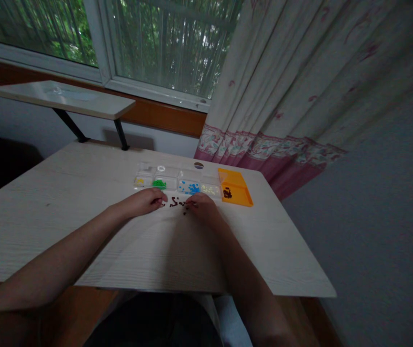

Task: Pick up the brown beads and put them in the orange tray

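Observation:
Several small dark beads (174,202) lie in a loose line on the pale wooden table (83,217), between my two hands. My left hand (147,201) rests on the table with fingers curled, fingertips pinched at the left end of the beads. At the right end of the line sits my right hand (199,206), its fingers pinched together over a dark bead or thread too small to name. Just behind the hands stands a clear compartment box (177,179) with yellow, green, blue and pale beads.
An orange tray (237,189) with a few dark beads sits right of the clear box. A small raised shelf (65,99) stands at the table's back left under the window. A patterned curtain (300,96) hangs at the right, beside the grey wall.

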`<move>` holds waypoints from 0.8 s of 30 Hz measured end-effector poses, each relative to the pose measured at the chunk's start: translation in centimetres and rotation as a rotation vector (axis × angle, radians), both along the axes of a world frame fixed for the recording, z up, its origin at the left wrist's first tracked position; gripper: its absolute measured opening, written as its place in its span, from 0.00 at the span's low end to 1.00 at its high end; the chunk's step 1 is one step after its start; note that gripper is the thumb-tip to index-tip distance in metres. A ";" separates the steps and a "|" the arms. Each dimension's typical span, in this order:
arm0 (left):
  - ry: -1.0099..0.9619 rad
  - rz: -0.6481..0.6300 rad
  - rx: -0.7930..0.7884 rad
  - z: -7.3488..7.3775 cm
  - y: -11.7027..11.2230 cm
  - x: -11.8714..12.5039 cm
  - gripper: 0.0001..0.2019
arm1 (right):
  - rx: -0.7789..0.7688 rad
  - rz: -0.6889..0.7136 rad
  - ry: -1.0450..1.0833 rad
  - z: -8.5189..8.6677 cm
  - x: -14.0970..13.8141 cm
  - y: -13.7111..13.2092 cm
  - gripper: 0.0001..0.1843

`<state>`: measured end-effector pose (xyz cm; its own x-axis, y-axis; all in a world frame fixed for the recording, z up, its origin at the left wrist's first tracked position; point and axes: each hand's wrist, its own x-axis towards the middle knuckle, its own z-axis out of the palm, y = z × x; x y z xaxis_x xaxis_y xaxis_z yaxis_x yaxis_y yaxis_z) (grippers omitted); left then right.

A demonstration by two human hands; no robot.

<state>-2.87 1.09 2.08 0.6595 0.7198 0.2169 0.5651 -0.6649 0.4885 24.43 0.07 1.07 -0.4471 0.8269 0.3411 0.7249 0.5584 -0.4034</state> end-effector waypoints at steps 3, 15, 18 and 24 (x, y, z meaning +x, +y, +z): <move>-0.031 0.028 0.018 -0.4 -0.3 1.1 0.14 | 0.028 -0.010 -0.022 -0.1 -0.8 -0.1 0.07; -0.123 0.010 0.087 -0.9 -0.1 1.6 0.15 | 0.071 -0.061 -0.199 0.8 -3.1 -1.3 0.07; -0.149 0.026 0.103 -0.9 -0.3 2.1 0.14 | 0.093 -0.066 -0.228 0.7 -3.4 -1.4 0.07; -0.124 0.034 0.107 -0.7 -0.7 2.9 0.14 | 0.092 -0.077 -0.228 0.6 -3.5 -1.4 0.07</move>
<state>0.02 0.37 1.39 0.5982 0.7099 0.3718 0.5279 -0.6981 0.4837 20.96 -1.29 1.67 -0.4578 0.8318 0.3139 0.8334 0.5244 -0.1743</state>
